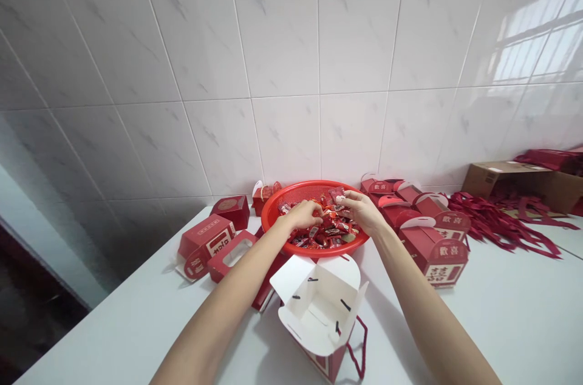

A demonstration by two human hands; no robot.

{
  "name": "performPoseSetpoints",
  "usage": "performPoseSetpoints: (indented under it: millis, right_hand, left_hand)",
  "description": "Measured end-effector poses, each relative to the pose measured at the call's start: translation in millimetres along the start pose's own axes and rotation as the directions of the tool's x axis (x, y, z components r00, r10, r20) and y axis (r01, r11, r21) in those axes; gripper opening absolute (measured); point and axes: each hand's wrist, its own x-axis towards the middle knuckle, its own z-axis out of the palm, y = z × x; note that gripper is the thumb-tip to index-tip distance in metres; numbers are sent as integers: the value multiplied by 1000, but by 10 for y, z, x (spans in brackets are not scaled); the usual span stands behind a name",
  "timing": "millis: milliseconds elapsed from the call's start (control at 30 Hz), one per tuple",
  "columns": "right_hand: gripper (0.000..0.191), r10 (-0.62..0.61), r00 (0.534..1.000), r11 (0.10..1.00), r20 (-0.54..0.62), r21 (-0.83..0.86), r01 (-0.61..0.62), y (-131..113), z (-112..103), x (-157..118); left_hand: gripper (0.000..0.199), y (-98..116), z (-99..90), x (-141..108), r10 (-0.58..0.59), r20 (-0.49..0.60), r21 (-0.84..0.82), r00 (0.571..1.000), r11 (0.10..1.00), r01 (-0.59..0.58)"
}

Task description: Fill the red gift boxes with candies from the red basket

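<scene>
A round red plastic basket [269,215] full of wrapped candies [319,238] stands near the wall. My left hand [304,215] reaches into it with bent fingers over the candies; whatever its fingertips hold is hard to make out. Above the basket's right side, my right hand [357,206] pinches a dark red wrapped candy [337,194]. In front of the basket, between my forearms, an opened gift box [319,306] shows its white inside, with its flaps spread. Black cord ends poke through its walls, and a dark red cord handle [363,348] hangs at its right.
Several closed red gift boxes [435,254] cluster right of the basket. More red boxes [207,242] lie at the left. Dark red ribbons [501,227] spill beside a cardboard box [489,175] at the far right. A tiled wall [291,69] backs the white table [159,312].
</scene>
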Motion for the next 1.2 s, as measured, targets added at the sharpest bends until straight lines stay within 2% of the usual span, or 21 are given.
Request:
performPoseSetpoints:
  millis: [200,367,467,600,733,800,1033,1200]
  right_hand:
    - [32,-11,1000,1000,-6,1,11,-16,14,-19]
    - [31,-26,1000,999,-14,-35,26,5,10,-6]
    - [33,-38,999,998,-30,-57,37,17,7,-3]
    - [32,-28,1000,996,4,-89,29,23,21,-23]
    - [27,-46,999,993,-3,-112,46,46,22,-23]
    - [26,-62,998,992,-26,-116,59,60,13,-8]
    - [26,-73,993,995,-93,-67,67,51,-16,25]
    - [14,-62,992,998,-108,-23,60,93,36,63]
  left_hand:
    - [30,-33,-93,-52,0,-158,-295,987,954,-47]
    - [32,-27,-141,-60,13,-217,-468,976,876,-116]
    - [39,-1,-146,-73,6,-197,-574,980,810,-121]
    - [51,40,-128,-88,25,-132,-758,991,641,-118]
    - [57,65,-117,-100,24,-57,-819,998,571,-60]
    - [61,60,-114,-105,19,-39,-817,999,575,-43]
    - [70,-2,-85,-90,36,-100,-702,994,705,-97]
    - [69,-7,-76,-84,111,-67,-696,992,707,-126]
